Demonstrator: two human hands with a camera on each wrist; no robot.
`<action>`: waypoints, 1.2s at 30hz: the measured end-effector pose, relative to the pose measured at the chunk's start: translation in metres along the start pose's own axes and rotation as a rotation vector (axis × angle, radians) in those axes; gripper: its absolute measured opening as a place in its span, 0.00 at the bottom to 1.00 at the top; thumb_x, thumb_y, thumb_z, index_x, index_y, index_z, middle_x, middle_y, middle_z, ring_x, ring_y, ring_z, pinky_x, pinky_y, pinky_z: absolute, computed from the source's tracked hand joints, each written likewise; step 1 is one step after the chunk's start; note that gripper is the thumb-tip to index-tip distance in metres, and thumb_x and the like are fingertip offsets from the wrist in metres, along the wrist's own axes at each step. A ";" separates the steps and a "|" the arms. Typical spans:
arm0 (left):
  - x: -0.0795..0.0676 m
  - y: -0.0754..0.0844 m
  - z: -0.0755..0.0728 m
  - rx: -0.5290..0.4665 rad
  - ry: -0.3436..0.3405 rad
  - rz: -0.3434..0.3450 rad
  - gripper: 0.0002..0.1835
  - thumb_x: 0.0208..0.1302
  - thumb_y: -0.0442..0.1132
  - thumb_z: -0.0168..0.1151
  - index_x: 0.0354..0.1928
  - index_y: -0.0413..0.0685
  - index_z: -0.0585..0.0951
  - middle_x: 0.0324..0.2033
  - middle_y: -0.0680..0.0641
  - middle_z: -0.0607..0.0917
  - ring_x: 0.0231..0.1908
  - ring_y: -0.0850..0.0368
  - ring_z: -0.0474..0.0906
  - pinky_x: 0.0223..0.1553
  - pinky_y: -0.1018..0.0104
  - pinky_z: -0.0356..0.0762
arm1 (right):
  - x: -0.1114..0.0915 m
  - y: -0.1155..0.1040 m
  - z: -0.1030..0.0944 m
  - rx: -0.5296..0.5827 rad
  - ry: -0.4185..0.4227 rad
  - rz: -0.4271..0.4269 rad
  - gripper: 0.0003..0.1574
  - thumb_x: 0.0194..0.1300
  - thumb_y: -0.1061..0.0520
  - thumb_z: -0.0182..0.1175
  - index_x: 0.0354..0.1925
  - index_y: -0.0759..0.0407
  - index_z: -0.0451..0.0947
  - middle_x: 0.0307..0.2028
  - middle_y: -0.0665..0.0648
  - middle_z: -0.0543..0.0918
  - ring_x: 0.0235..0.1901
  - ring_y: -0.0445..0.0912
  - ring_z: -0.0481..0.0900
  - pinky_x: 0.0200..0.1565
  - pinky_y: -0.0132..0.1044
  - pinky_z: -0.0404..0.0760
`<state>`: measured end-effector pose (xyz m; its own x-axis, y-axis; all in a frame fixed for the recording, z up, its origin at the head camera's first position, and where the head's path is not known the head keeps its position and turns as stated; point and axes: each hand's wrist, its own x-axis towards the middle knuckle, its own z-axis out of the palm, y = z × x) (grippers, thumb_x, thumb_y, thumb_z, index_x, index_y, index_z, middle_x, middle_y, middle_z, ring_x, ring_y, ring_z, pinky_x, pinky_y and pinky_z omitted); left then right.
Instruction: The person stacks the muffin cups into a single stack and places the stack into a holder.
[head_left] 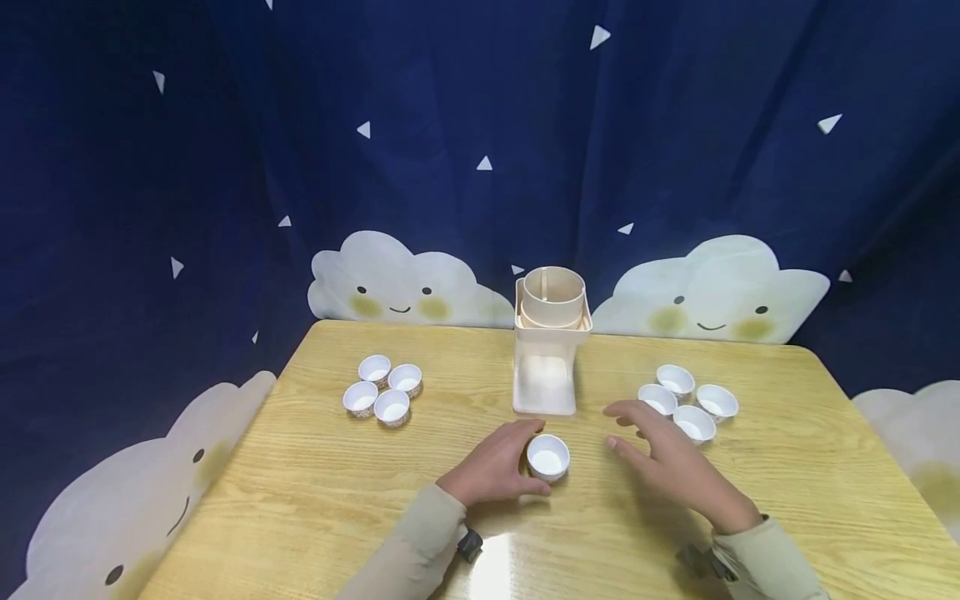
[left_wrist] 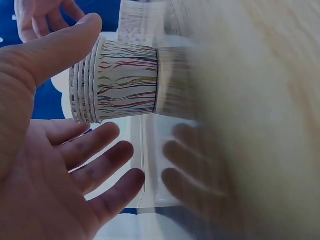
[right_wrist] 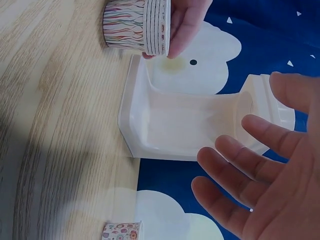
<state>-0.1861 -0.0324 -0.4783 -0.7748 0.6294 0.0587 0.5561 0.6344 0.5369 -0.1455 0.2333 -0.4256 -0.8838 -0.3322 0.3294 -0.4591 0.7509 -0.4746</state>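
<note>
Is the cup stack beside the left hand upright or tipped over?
Upright: the cup stack has its mouth facing up and base on the table.

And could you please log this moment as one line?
Left hand: beside white striped paper-cup stack | Right hand: holding nothing | Cream plastic stand: beyond stack

The stack (head_left: 548,458), nested cups white inside with wavy coloured lines outside, stands upright, mouths up, roughly midway between the tabletop's (head_left: 285,517) left and right edges, well in from the back edge, beside the left hand (head_left: 501,461).
</note>
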 end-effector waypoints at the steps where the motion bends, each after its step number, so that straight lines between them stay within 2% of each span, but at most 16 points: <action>1: 0.000 0.000 0.000 0.003 -0.008 0.000 0.49 0.51 0.55 0.76 0.72 0.46 0.65 0.65 0.47 0.76 0.65 0.52 0.73 0.67 0.59 0.69 | 0.000 0.000 0.000 -0.004 0.003 -0.002 0.22 0.66 0.58 0.63 0.57 0.61 0.74 0.52 0.58 0.82 0.49 0.52 0.82 0.46 0.49 0.82; 6: 0.000 0.000 0.001 -0.008 -0.019 0.004 0.40 0.54 0.52 0.75 0.67 0.48 0.71 0.58 0.51 0.82 0.58 0.58 0.78 0.61 0.64 0.74 | -0.001 0.001 -0.001 -0.004 0.007 -0.012 0.21 0.66 0.59 0.63 0.56 0.60 0.75 0.52 0.57 0.83 0.48 0.52 0.82 0.46 0.49 0.82; 11: 0.000 0.001 0.000 -0.041 0.000 0.008 0.31 0.54 0.49 0.75 0.60 0.54 0.76 0.50 0.56 0.85 0.49 0.65 0.80 0.53 0.70 0.76 | -0.001 0.001 -0.002 -0.003 0.009 -0.021 0.21 0.66 0.59 0.63 0.56 0.61 0.75 0.52 0.57 0.83 0.48 0.51 0.82 0.46 0.49 0.82; 20: -0.002 -0.002 0.000 -0.094 0.010 0.006 0.29 0.54 0.51 0.75 0.58 0.56 0.78 0.48 0.58 0.86 0.48 0.67 0.80 0.52 0.71 0.76 | -0.001 0.003 -0.001 -0.024 0.000 -0.005 0.22 0.66 0.57 0.63 0.57 0.60 0.75 0.52 0.56 0.82 0.49 0.52 0.82 0.47 0.49 0.82; 27: -0.006 -0.002 -0.002 -0.155 0.035 -0.016 0.31 0.53 0.53 0.75 0.60 0.57 0.78 0.49 0.59 0.86 0.48 0.68 0.79 0.53 0.70 0.75 | -0.003 0.003 -0.002 -0.036 0.003 -0.012 0.21 0.66 0.57 0.64 0.56 0.60 0.76 0.52 0.56 0.83 0.48 0.51 0.82 0.49 0.50 0.81; 33: -0.010 -0.003 -0.006 -0.213 0.056 -0.026 0.28 0.51 0.51 0.76 0.55 0.57 0.80 0.44 0.60 0.86 0.42 0.71 0.77 0.48 0.73 0.75 | -0.005 0.005 -0.002 -0.052 0.011 -0.030 0.21 0.65 0.58 0.64 0.56 0.60 0.76 0.53 0.55 0.82 0.51 0.51 0.81 0.50 0.51 0.80; 36: -0.011 -0.004 -0.007 -0.211 0.059 -0.040 0.28 0.51 0.49 0.77 0.55 0.56 0.79 0.43 0.59 0.86 0.41 0.70 0.77 0.46 0.74 0.74 | -0.006 0.005 -0.003 -0.052 0.013 -0.032 0.21 0.65 0.57 0.64 0.56 0.59 0.76 0.54 0.56 0.82 0.53 0.52 0.80 0.50 0.51 0.80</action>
<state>-0.1821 -0.0448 -0.4755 -0.8147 0.5744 0.0799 0.4544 0.5466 0.7034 -0.1423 0.2412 -0.4276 -0.8673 -0.3494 0.3546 -0.4816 0.7690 -0.4204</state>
